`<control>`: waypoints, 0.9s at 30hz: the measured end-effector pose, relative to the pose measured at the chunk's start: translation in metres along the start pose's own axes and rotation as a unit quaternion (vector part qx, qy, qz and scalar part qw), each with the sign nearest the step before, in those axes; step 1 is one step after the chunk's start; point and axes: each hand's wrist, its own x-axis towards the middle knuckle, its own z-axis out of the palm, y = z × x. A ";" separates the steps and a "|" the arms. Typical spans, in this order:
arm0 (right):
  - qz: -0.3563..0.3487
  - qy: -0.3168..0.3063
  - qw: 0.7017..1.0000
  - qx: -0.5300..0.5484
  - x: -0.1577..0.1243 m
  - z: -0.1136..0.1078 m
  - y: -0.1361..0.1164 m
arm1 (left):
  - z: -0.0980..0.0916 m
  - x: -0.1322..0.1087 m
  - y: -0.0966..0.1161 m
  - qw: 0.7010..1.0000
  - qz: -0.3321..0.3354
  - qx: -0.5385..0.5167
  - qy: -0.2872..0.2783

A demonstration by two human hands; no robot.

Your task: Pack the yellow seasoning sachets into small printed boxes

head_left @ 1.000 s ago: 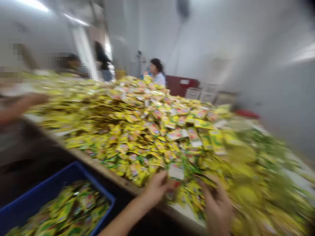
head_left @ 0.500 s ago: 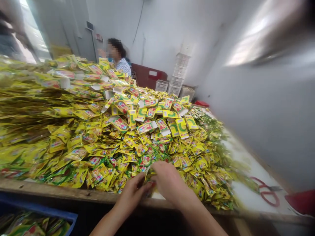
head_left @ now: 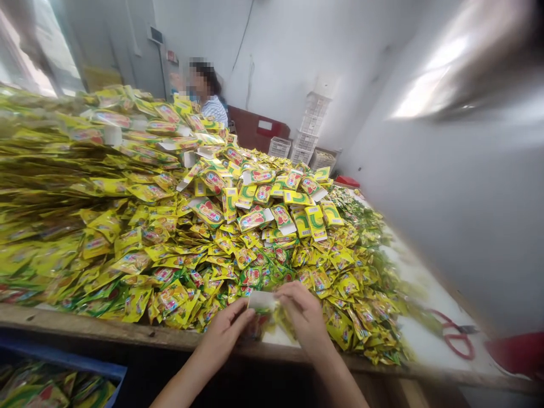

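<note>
At the table's front edge my left hand [head_left: 227, 326] is closed on a small printed carton [head_left: 261, 300], thumb on the near side, with its white open flap facing up. My right hand [head_left: 302, 311] is curled at the carton's right side, its fingertips by the flap. A blurred yellow sachet [head_left: 284, 322] shows under the right fingers, which seem to pinch it. Right in front of both hands lies a heap of yellow and green sachets [head_left: 250, 258]. Several flat yellow cartons [head_left: 255, 218] rest on top of the heap.
Red-handled scissors [head_left: 459, 340] lie on the white tabletop at right, near a red object [head_left: 516, 354]. A blue crate [head_left: 102, 368] with sachets stands below the table at left. Behind the heap are a person [head_left: 212, 110] and stacked white crates [head_left: 312, 124].
My right hand has drawn back to the right from over the left hand, and the carton's white flap now shows between them. The view has shifted slightly.
</note>
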 end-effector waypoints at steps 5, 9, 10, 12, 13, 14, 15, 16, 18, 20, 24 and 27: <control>0.211 0.003 0.913 0.349 -0.009 0.018 0.013 | -0.005 0.000 0.014 0.996 -0.084 -0.038 -0.004; 0.284 -0.047 0.879 0.381 -0.003 0.024 0.014 | -0.005 0.001 0.018 0.993 -0.098 -0.060 -0.004; 0.276 -0.034 0.888 0.365 -0.001 0.024 0.013 | -0.005 0.002 0.018 0.993 -0.089 -0.072 0.005; 0.224 0.000 0.921 0.320 0.002 0.024 0.011 | -0.005 0.003 0.013 0.993 -0.069 -0.084 0.039; 0.193 0.009 0.937 0.291 0.003 0.024 0.010 | -0.005 0.004 0.011 0.993 -0.060 -0.079 0.059; 0.167 0.014 0.951 0.260 0.004 0.023 0.008 | -0.005 0.005 0.008 0.993 -0.052 -0.067 0.077; 0.150 0.020 0.961 0.233 0.005 0.023 0.008 | -0.005 0.006 0.005 0.993 -0.044 -0.052 0.093; 0.144 0.026 0.966 0.214 0.006 0.023 0.008 | -0.004 0.007 0.003 0.993 -0.035 -0.037 0.104; 0.152 0.035 0.967 0.204 0.009 0.023 0.008 | -0.003 0.008 -0.001 0.992 -0.014 -0.009 0.121; 0.163 0.036 0.962 0.214 0.011 0.024 0.011 | -0.001 0.011 -0.002 0.991 0.006 0.019 0.135; 0.134 0.057 0.970 0.194 0.011 0.024 0.016 | -0.001 0.014 -0.004 0.982 0.091 0.114 0.118; 0.060 0.074 0.987 0.131 0.007 0.023 0.016 | -0.005 0.014 -0.005 0.966 0.169 0.168 0.101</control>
